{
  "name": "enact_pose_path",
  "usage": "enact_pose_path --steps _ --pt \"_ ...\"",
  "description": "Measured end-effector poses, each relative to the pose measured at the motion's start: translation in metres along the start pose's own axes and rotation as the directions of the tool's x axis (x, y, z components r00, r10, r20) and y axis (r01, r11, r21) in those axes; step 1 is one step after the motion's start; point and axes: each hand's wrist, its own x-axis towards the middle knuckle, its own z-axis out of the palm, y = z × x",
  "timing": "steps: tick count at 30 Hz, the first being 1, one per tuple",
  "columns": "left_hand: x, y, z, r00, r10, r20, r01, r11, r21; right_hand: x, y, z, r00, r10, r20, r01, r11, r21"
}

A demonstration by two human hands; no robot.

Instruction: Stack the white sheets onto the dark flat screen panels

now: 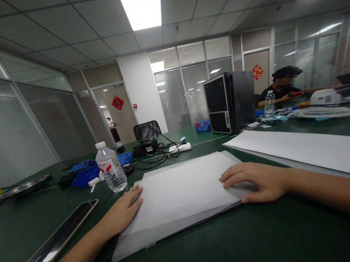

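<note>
White sheets of paper (185, 186) lie in a loose stack on the green table, over a thin dark board (199, 222) whose edge shows along the near side. The sheets are not quite lined up, and a lower one sticks out at the near left corner. My left hand (123, 212) rests on the left edge of the paper, its fingers stretched out. On the right side, my right hand (256, 181) lies with spread fingers on the paper, the thumb at its near right edge. Neither hand grips anything.
Left of the paper stand a water bottle (110, 167) and a smartphone (62, 234), with blue bins (85, 175) behind. Cables and a black device (146, 147) lie beyond. A computer tower (230, 103) and large white sheets (308, 149) are at right. A person (280, 89) sits across the table.
</note>
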Motion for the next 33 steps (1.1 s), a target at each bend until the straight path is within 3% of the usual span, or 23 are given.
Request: enact_pose_path --steps 10,14,18,23,33 --pt "0.004 -0.001 0.006 0.999 -0.019 -0.025 0.02 1.0 0.021 0.0 0.009 0.001 0.999 0.027 0.023 -0.026 0.999 -0.036" --pt "0.005 -0.001 0.006 1.0 -0.012 -0.026 0.014 0.997 0.07 -0.002 0.025 0.003 0.992 0.109 -0.064 -0.114 0.991 -0.076" --pt "0.004 -0.001 0.005 1.0 -0.02 -0.003 0.021 0.994 0.106 -0.002 0.039 0.006 0.958 0.24 -0.158 -0.258 0.961 -0.105" --pt "0.001 0.0 0.003 1.0 -0.013 0.013 0.012 0.995 0.094 -0.003 0.049 0.011 0.897 0.398 -0.192 -0.416 0.907 -0.067" --pt "0.002 0.001 0.003 1.0 -0.008 -0.026 0.009 0.999 0.044 -0.004 0.056 0.017 0.87 0.442 -0.217 -0.464 0.883 -0.063"
